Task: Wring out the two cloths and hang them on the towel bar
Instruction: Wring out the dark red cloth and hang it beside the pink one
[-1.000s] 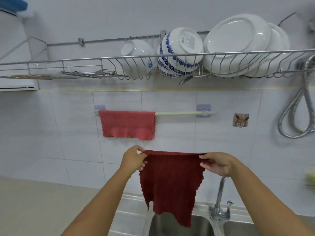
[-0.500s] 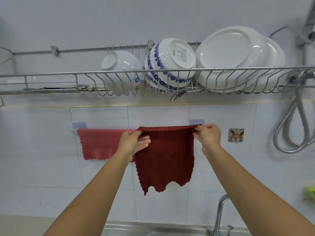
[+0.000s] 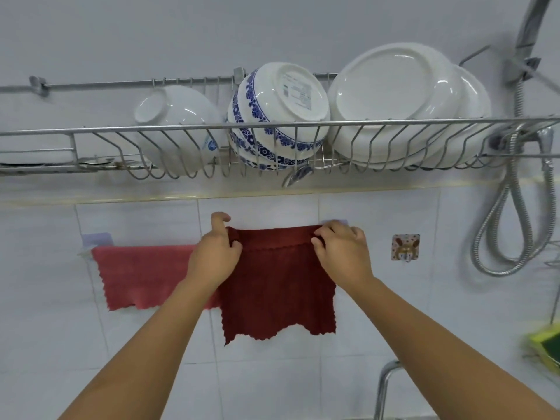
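A dark red cloth [image 3: 277,286] drapes over the right half of the towel bar, folded across its top edge. My left hand [image 3: 213,253] pinches its upper left corner and my right hand [image 3: 342,251] grips its upper right corner. A lighter pink cloth [image 3: 142,275] hangs flat on the bar's left half, partly behind my left forearm. The bar itself is hidden by the cloths; only its purple wall mounts [image 3: 97,239] show at both ends.
A wire dish rack [image 3: 272,128] with bowls and plates hangs just above my hands. A shower hose [image 3: 512,207] loops at the right. A faucet spout [image 3: 386,386] rises at the bottom right, a green sponge [image 3: 545,347] sits at the right edge, and a hook sticker [image 3: 405,247] is beside the bar.
Both hands raised the dark red cloth from over the sink up to the bar and laid its top edge over it. The view tilted upward.
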Motion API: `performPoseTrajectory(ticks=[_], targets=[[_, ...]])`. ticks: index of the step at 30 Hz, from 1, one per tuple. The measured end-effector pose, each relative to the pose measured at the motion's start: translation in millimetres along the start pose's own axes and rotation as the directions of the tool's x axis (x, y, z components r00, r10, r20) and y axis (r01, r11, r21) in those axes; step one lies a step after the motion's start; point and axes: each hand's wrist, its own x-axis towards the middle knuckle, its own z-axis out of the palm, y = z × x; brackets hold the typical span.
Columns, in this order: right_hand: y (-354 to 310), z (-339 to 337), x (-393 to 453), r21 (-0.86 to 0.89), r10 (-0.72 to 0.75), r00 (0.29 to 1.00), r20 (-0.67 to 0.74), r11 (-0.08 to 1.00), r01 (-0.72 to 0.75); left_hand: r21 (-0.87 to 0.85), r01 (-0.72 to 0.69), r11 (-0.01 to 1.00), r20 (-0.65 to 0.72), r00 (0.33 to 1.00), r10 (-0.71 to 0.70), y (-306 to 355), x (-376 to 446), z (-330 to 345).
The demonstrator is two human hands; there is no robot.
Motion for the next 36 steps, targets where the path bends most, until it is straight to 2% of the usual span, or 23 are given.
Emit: performPoseTrajectory(ticks=[4,8,11,14,17,21,26,29,32,34,36], targets=[[-8.2,0.8,6.3,-0.077,0.079,0.996,-0.047,0.994,-0.083,0.139,-0.103,0.985,-0.072,0.991,0.114,0.1,4.8,5.1],[-19.9,0.9,13.5,-0.053,0.177,0.984,0.004,0.983,-0.177,0.371,-0.066,0.926,-0.15,0.98,0.13,-5.2,9.9,21.0],[-19.0,1.7,13.8,-0.076,0.182,0.983,0.023,0.981,-0.179,0.455,-0.068,0.888,-0.189,0.967,0.17,-12.2,6.8,28.9],[-20.6,2.3,10.9,-0.168,0.144,0.987,0.075,0.977,-0.13,0.477,-0.085,0.875,-0.191,0.962,0.197,-13.4,3.7,30.4],[-23.6,-1.3,9.0,-0.149,0.103,0.982,0.158,0.986,-0.079,0.43,-0.081,0.899,-0.195,0.964,0.18,-10.7,3.5,27.9],[-25.6,-1.8,10.0,-0.147,0.083,0.959,0.271,0.988,-0.043,0.529,-0.1,0.843,-0.195,0.952,0.236,-14.3,1.1,30.3],[-26.1,6.7,9.5,-0.15,0.116,0.982,0.148,0.984,-0.093,0.579,-0.127,0.806,-0.169,0.948,0.271,-23.0,1.5,30.8],[-24.5,9.2,7.5,-0.202,0.087,0.992,0.093,0.977,-0.067,0.515,-0.123,0.848,-0.165,0.957,0.239,-25.7,0.6,31.4],[-15.5,8.7,4.3,-0.178,0.058,0.998,0.023,0.983,-0.053,0.363,-0.087,0.928,-0.247,0.951,0.186,-28.5,-5.8,32.4],[-8.3,10.3,-1.4,-0.176,0.051,0.999,0.01,0.983,-0.048,0.286,-0.015,0.958,-0.329,0.937,0.113,-28.8,-18.4,32.7],[-2.5,12.0,-7.4,-0.159,0.092,0.996,-0.014,0.983,-0.093,0.167,0.121,0.978,-0.403,0.914,-0.045,-30.4,-31.5,34.0]])
